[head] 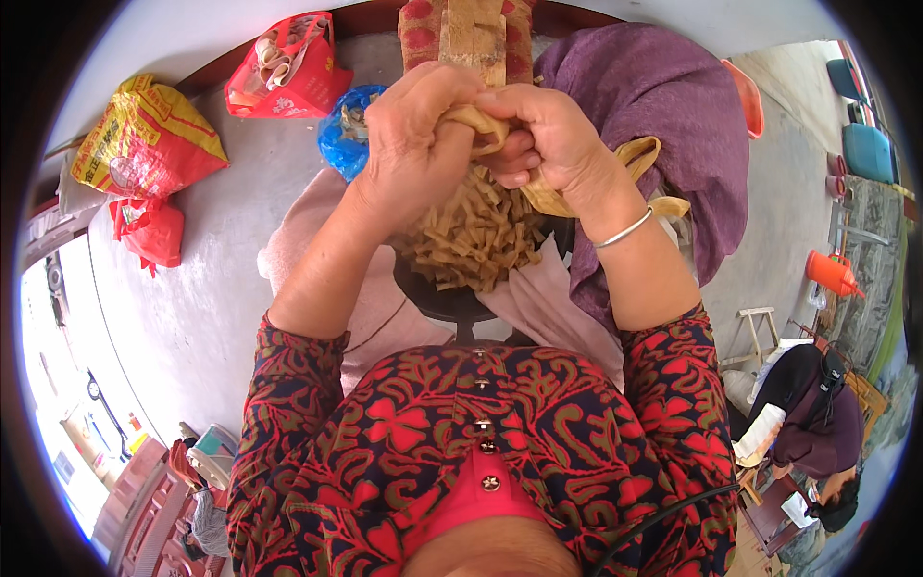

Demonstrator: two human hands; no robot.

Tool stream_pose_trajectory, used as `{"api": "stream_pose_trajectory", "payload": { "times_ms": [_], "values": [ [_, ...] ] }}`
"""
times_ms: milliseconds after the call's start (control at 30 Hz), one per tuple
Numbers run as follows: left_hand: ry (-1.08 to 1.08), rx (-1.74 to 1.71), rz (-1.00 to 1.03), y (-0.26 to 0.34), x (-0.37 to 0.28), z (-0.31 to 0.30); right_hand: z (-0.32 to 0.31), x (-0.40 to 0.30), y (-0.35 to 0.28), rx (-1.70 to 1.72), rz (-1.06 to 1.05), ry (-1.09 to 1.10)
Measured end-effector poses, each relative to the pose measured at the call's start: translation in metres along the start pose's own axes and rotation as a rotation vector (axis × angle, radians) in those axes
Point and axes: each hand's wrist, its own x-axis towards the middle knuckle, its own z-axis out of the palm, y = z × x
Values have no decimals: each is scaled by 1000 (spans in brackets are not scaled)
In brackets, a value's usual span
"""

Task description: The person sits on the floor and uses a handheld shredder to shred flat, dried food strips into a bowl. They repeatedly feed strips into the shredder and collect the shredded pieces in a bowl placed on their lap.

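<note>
Both hands meet over a dark basin, gripping a pale tan, flexible strip that looks like dried plant material. My left hand has its fingers curled round one bent part of it. Close beside it, my right hand pinches the strip, with a bangle on that wrist. Longer lengths of the strip trail behind the right wrist. Below the hands, a heap of short brownish cut pieces fills the basin. Just beyond the hands lies a worn wooden board; its near end is partly hidden.
A pink towel hangs to the left of the basin, a purple cloth to the right. Farther left are a blue plastic bag, a red bag and a yellow-red sack. At far right, another person bends forward.
</note>
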Motion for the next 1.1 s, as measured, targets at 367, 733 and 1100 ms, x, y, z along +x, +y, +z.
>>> {"api": "stream_pose_trajectory", "payload": {
  "times_ms": [367,733,1100],
  "values": [
    [-82,-436,-773,-3,7,-12,-3,0,-6,-620,-527,86],
    [-103,-272,-427,-7,4,-5,-3,5,2,-88,-457,102],
    [-169,-1552,-842,-19,9,-33,-14,-10,-18,-457,-591,78]
  ]
}}
